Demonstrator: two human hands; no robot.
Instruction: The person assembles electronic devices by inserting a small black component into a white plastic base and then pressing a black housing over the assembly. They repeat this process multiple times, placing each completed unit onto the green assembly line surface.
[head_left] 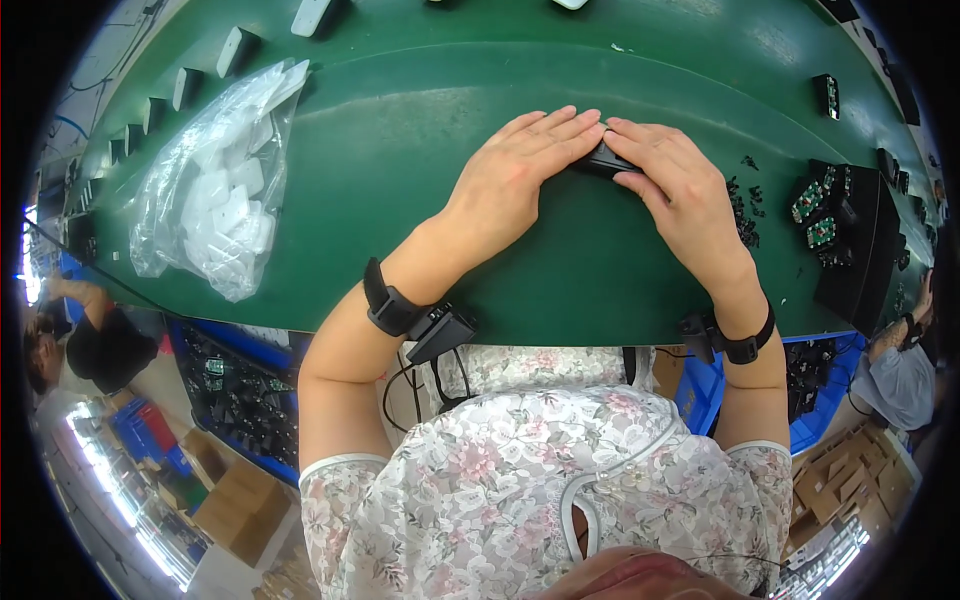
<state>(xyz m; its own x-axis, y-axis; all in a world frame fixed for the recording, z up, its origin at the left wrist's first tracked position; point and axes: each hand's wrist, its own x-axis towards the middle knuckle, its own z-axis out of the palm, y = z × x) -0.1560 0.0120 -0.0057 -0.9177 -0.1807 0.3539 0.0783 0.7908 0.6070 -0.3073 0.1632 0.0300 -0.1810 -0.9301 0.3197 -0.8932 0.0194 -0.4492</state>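
A small black plastic case (604,160) lies on the green table, mostly hidden beneath my fingers. My left hand (522,162) reaches over it from the left, fingers together and pressed on its top. From the other side my right hand (682,178) grips it, with the thumb along the near edge and the fingers over the far side. The fingertips of both hands almost meet above the case. Beside my right hand is a scatter of tiny black parts (745,212), too small to name.
A clear bag of white plastic pieces (225,195) lies on the left. At right, green circuit boards (820,232) with black parts sit against a black box (865,250). White-faced pieces (236,52) line the far left. Blue bins (240,400) of parts are below the table edge.
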